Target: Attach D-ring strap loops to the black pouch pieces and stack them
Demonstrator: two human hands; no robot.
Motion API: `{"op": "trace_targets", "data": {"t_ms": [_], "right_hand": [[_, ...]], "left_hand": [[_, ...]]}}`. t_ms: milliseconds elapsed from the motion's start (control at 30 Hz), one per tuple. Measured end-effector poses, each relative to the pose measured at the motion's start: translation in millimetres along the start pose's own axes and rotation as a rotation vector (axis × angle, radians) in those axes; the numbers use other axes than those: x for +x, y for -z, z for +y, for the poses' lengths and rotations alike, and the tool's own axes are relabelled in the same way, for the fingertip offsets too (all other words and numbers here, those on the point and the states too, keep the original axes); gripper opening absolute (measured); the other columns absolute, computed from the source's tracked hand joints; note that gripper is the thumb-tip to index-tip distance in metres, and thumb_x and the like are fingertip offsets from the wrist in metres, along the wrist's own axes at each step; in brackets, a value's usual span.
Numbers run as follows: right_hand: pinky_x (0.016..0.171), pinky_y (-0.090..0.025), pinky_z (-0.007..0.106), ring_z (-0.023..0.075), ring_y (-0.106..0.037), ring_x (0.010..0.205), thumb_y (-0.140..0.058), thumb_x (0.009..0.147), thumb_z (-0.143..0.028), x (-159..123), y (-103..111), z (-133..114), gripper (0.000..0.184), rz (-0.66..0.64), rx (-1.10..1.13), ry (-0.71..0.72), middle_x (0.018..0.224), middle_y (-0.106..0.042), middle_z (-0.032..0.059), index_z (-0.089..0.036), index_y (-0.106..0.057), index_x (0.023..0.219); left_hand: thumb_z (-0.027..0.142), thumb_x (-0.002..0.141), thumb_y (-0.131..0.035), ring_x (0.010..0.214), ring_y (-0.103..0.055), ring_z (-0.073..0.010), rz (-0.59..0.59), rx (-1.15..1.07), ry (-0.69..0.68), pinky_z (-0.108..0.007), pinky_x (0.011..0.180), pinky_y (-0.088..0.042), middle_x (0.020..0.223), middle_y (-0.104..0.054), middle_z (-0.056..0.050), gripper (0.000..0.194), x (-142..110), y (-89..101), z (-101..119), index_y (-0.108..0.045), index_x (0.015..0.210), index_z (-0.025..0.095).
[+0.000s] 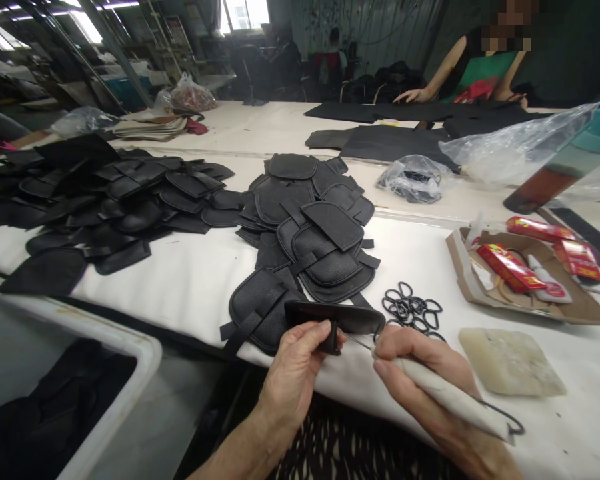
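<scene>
My left hand (297, 363) pinches a folded strap on a black leather piece (333, 315), which it holds up at the table's front edge. My right hand (425, 370) is closed around an awl-like tool with a pale wrapped handle (445, 393). Its thin metal shaft points left and meets the strap near my left fingertips; the tip is hidden. At the handle's rear end, a curved black hook-like loop (505, 417) sticks out. Just beyond my right hand lies a small heap of black D-rings (411, 308). Finished-looking black pieces with straps (325, 247) overlap beyond my left hand.
A larger heap of black pieces (115, 193) covers the left. At right are a cardboard tray (460, 273) with red boxes, a pale waxy block (510, 360) and a bottle (565, 167). A white bin (150, 353) stands lower left. Across the table is a person (480, 73).
</scene>
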State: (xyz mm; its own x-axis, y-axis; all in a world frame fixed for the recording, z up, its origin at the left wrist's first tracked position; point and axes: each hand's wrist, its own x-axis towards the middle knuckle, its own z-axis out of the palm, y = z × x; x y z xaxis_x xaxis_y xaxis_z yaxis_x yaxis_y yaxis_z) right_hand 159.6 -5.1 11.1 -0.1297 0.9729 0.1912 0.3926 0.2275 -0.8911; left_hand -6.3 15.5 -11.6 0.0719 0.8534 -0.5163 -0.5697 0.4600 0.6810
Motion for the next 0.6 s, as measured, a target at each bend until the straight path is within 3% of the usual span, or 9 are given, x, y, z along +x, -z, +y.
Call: {"op": "trace_targets", "data": {"t_ms": [233, 600], "right_hand": [[0.047, -0.042, 0.02, 0.0134, -0.056, 0.055, -0.058, 0.078, -0.017, -5, 11, -6, 0.01, 0.095, 0.046, 0.068, 0.063, -0.059, -0.0017, -0.023, -0.056, 0.071], [0.048, -0.04, 0.024, 0.0157, -0.054, 0.058, -0.065, 0.072, -0.031, -24, 8, -16, 0.012, 0.219, 0.186, -0.177, 0.064, -0.059, -0.0004, -0.024, -0.059, 0.063]], "left_hand": [[0.024, 0.068, -0.073, 0.069, -0.059, -0.0149, 0.007, -0.014, -0.005, -0.028, 0.075, -0.043, 0.066, -0.069, -0.005, 0.013, 1, 1.4, 0, -0.069, 0.066, 0.012], [0.022, 0.067, -0.074, 0.066, -0.06, -0.0143, 0.029, -0.082, -0.034, -0.028, 0.074, -0.045, 0.063, -0.069, -0.004, 0.011, -2, -1.6, -4, -0.067, 0.064, 0.013]]}}
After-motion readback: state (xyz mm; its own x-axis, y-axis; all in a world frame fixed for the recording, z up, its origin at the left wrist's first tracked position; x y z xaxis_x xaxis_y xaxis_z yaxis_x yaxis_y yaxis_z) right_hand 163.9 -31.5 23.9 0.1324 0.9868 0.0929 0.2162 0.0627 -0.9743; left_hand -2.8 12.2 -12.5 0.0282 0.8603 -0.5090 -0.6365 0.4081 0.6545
